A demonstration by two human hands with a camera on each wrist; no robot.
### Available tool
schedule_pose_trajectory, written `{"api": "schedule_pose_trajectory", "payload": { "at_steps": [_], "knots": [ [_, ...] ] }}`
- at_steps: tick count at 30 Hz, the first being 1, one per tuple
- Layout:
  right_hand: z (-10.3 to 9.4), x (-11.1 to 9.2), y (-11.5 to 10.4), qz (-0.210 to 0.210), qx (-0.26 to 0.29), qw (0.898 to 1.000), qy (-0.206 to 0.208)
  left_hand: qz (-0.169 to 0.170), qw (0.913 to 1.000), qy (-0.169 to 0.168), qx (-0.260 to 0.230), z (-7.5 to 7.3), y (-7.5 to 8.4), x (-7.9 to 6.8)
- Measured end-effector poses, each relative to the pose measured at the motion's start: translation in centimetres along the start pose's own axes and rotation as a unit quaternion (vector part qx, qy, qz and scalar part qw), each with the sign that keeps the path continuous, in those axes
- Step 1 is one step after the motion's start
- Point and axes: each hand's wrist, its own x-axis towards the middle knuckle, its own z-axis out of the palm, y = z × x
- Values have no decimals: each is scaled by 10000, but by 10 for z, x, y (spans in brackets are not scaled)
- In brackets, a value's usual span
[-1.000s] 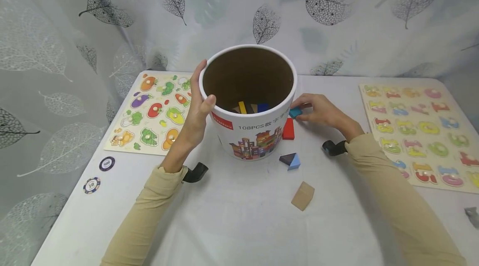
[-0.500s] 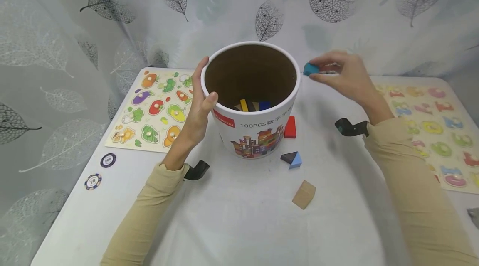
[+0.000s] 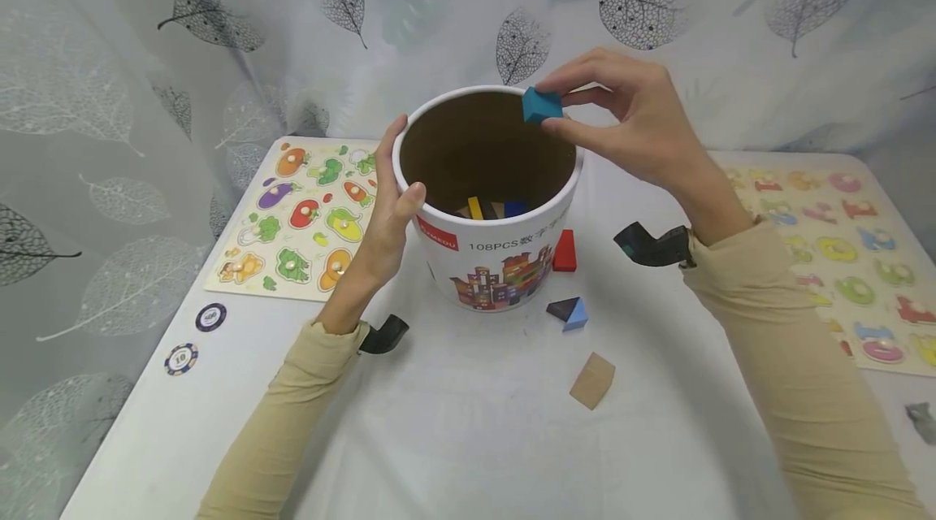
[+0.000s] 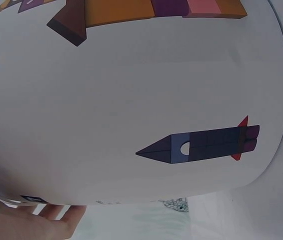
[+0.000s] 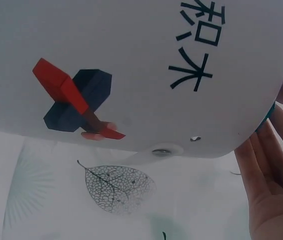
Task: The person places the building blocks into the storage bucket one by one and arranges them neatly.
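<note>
A white bucket (image 3: 504,260) with printed block pictures stands upright on the table. Its side fills most of both wrist views. My left hand (image 3: 387,211) grips the bucket's left rim, thumb toward the front. Between the thumb and fingers of my right hand (image 3: 636,114) is a teal block (image 3: 542,105), held over the bucket's right rear rim. In the right wrist view only a sliver of the teal block (image 5: 265,118) shows past the bucket's edge. Inside the bucket lie several blocks, among them a yellow block (image 3: 475,208) and a blue block (image 3: 515,209).
Right of the bucket lie a red block (image 3: 565,252), a black and light-blue block (image 3: 569,313) and a plain wooden block (image 3: 593,381). A vegetable puzzle board (image 3: 292,227) sits left, a number puzzle board (image 3: 855,260) right. Two poker chips (image 3: 180,359) lie at the left.
My right hand has picked the teal block up from the table beside the bucket, raised it, and brought it left over the rim. The left hand stays on the bucket.
</note>
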Motion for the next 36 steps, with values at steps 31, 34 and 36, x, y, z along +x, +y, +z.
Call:
{"api": "schedule_pose_trajectory", "payload": {
  "at_steps": [31, 34, 36],
  "knots": [
    [16, -114, 94, 2011, -690, 9654, -1509, 71, 10000, 6, -39, 1, 0, 0],
    [26, -120, 103, 2094, -973, 9557, -1824, 72, 10000, 16, -23, 1, 0, 0],
    [30, -122, 108, 2088, -1079, 9525, -1934, 64, 10000, 1, -39, 0, 0, 0]
  ]
}}
